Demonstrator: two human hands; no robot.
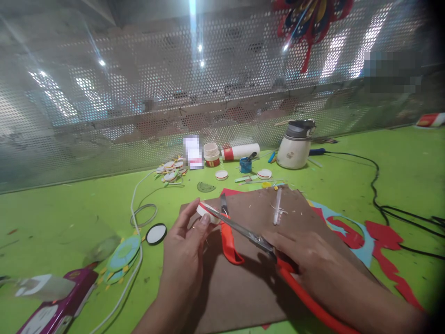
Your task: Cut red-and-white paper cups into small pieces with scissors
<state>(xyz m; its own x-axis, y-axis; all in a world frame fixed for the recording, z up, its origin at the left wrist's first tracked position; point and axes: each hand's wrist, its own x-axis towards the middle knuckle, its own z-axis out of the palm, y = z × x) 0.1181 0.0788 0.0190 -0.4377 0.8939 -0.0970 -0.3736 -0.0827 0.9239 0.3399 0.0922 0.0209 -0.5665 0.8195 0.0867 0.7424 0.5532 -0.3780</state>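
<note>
My left hand (182, 253) pinches a small white ring with a red stripe (204, 211) between thumb and fingers. My right hand (309, 257) is wrapped round the red handles of large scissors (253, 237). Their blades point left, with the tips at the ring; whether they bite into it I cannot tell. Under the blades, on a brown board (243, 297), lies a bladed tool with an orange handle (229, 243). A clear plastic tube (277, 206) lies farther back on the board.
Behind the board stand a white pot (294, 150), a blue jar (245, 164), a white-and-red roll (243, 151) and stacked cups (211, 155). Red and blue scraps (382, 236) lie right. At left are a white cable (134, 195), a round teal cutout (123, 257) and a purple box (59, 301).
</note>
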